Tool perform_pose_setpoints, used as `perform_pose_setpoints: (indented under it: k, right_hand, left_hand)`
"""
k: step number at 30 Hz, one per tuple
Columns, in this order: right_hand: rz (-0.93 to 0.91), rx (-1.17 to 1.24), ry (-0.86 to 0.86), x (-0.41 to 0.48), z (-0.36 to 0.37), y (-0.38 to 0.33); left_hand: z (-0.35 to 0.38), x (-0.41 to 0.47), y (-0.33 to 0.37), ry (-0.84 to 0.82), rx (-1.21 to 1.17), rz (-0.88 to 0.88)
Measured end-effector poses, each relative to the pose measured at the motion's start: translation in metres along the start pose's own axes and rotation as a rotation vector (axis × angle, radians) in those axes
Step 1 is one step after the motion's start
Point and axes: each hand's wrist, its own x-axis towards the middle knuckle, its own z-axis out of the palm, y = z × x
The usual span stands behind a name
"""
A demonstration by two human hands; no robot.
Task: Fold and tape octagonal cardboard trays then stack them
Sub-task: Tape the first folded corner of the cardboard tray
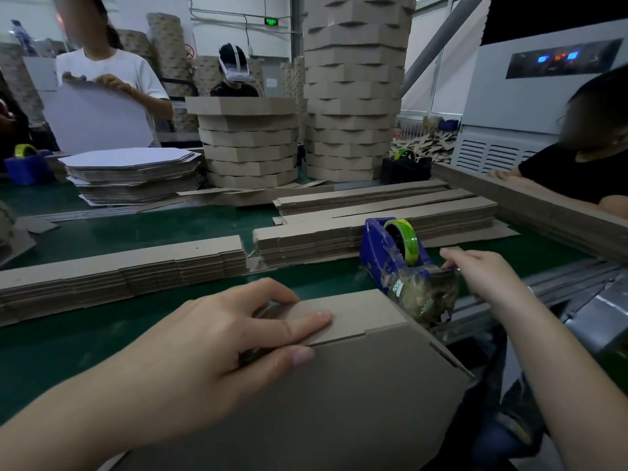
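A brown cardboard tray [339, 396] with folded side walls lies close in front of me on the green table. My left hand [217, 338] holds its overlapping wall flaps together, thumb under and fingers pressed on top. My right hand [482, 273] reaches to the blue tape dispenser [390, 253] and pinches the tape end at its cutter. A green-yellow tape roll [402, 234] sits in the dispenser.
Stacks of flat cardboard strips [136, 266] lie across the green table [153, 229]. Two tall stacks of finished trays [353, 96] stand at the back, beside white octagonal sheets [132, 171]. Another person's arm [577, 185] rests at the right; others work opposite.
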Motion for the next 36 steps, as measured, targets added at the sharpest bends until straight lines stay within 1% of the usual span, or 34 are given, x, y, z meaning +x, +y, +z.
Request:
perform_pose_setpoints:
  k: [3, 7, 9, 11, 14, 16, 19, 25, 28, 32, 36]
  right_hand:
    - [-0.033, -0.019, -0.012, -0.003, -0.001, -0.003]
    - [-0.055, -0.054, -0.077, -0.006, 0.002, -0.007]
    - [-0.052, -0.11, -0.056, -0.007, 0.003, -0.009]
    - [-0.052, -0.067, -0.037, -0.009, 0.005, -0.012]
    - [-0.037, 0.066, -0.052, -0.01, 0.006, -0.013]
    - [-0.02, 0.115, -0.059, -0.008, 0.005, -0.013]
    - [-0.038, 0.069, -0.061, -0.002, 0.004, -0.015]
    - [-0.06, -0.019, -0.174, 0.016, 0.009, -0.02]
    - [-0.101, -0.075, -0.187, 0.024, 0.013, -0.026]
    - [-0.148, -0.024, -0.179, 0.031, 0.015, -0.027]
    - [-0.13, 0.046, -0.169, 0.033, 0.017, -0.028]
  left_hand:
    - [0.0, 0.0, -0.001, -0.008, 0.018, -0.017]
    - [0.0, 0.002, 0.0, -0.001, -0.002, -0.022]
    - [0.0, 0.004, 0.001, 0.005, -0.012, -0.025]
    - [0.001, 0.005, 0.002, 0.008, -0.023, -0.027]
    - [0.0, 0.006, 0.002, 0.007, -0.03, -0.02]
    - [0.0, 0.006, 0.002, 0.009, -0.016, -0.013]
    - [0.0, 0.007, 0.003, 0.01, -0.018, -0.011]
    - [0.0, 0.008, 0.003, -0.002, -0.005, -0.022]
    - [-0.001, 0.008, 0.003, -0.002, 0.013, -0.028]
    - [-0.001, 0.009, 0.004, 0.001, 0.019, -0.036]
    - [0.0, 0.009, 0.004, 0.005, 0.014, -0.037]
